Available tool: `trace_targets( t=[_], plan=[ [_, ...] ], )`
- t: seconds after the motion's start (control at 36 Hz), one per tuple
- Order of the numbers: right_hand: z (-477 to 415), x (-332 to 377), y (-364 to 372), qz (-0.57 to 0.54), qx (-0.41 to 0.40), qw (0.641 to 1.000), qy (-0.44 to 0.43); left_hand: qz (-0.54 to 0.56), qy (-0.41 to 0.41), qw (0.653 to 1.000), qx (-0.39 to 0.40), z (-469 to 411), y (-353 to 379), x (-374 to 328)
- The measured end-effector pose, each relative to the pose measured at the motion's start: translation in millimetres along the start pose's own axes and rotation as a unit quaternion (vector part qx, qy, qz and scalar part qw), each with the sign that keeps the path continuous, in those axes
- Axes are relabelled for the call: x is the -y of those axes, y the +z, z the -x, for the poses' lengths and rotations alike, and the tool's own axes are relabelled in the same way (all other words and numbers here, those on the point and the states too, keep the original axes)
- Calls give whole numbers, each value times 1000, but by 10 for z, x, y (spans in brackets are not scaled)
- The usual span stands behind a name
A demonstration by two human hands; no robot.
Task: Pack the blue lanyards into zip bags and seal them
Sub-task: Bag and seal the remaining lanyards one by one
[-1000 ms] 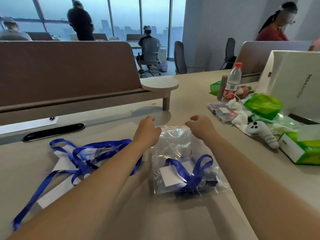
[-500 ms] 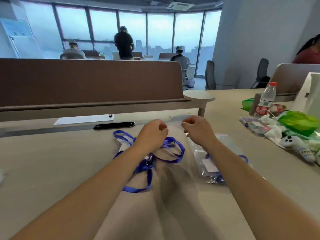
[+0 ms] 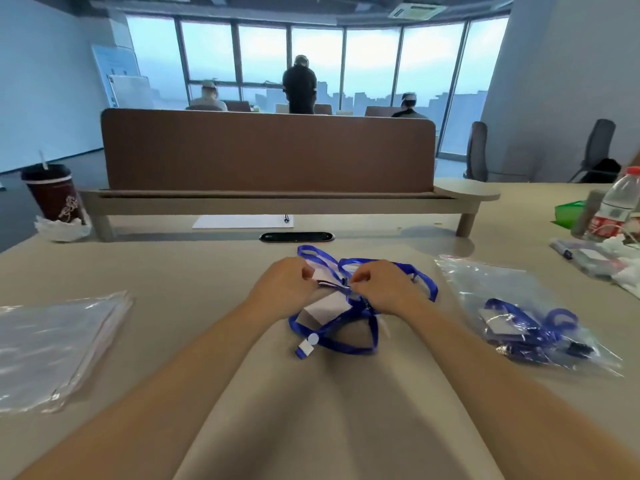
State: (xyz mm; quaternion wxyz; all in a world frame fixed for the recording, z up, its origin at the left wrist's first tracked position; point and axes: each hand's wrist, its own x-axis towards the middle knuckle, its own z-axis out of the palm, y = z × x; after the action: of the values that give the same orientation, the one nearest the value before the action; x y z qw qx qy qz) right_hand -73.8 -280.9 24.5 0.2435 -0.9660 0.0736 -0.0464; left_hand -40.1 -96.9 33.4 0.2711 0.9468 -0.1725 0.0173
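Both the left hand and right hand pinch the loose blue lanyards lying between them.

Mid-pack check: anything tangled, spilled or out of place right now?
Nothing spilled or damaged. The blue lanyards are one tangled heap, straps looped across each other and their white cards; left hand and right hand both pinch at it. The filled zip bag lies askew on the right; its seal is unclear.
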Motion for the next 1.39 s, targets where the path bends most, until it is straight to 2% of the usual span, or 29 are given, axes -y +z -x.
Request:
trace_targets(
  t=[0.14, 0.31, 0.44, 0.58, 0.72, 0.97, 1.17, 1.25, 1.39],
  plan=[
    [-130, 40, 131, 62, 15, 998, -17, -36, -23, 998, 52, -89, 117, 152],
    [-300, 41, 288, 52, 21, 998, -30, -63, -41, 991, 106, -248, 312, 277],
    [-430, -12, 408, 75, 36, 996, -31, -98, -34, 989, 110, -350, 401, 345],
    [-499, -57, 521, 120, -4, 992, -30, -85, -59, 986, 131, -434, 433, 379],
    [-513, -82, 538, 116, -36, 992, -17, -77, -66, 986, 136, -472, 434, 431],
    [-533, -113, 543, 93, -43, 995, 10, -59, -73, 982, 161, -469, 411, 474],
    [-545, -128, 517, 63, -72, 995, 12, -60, -74, 983, 156, -461, 349, 415],
    [-547, -133, 490, 42, -88, 995, 8, -22, -78, 987, 136, -445, 266, 430],
    [-546, -103, 453, 47, -66, 997, 2, 31, -72, 992, 100, -411, 148, 468]
  ],
)
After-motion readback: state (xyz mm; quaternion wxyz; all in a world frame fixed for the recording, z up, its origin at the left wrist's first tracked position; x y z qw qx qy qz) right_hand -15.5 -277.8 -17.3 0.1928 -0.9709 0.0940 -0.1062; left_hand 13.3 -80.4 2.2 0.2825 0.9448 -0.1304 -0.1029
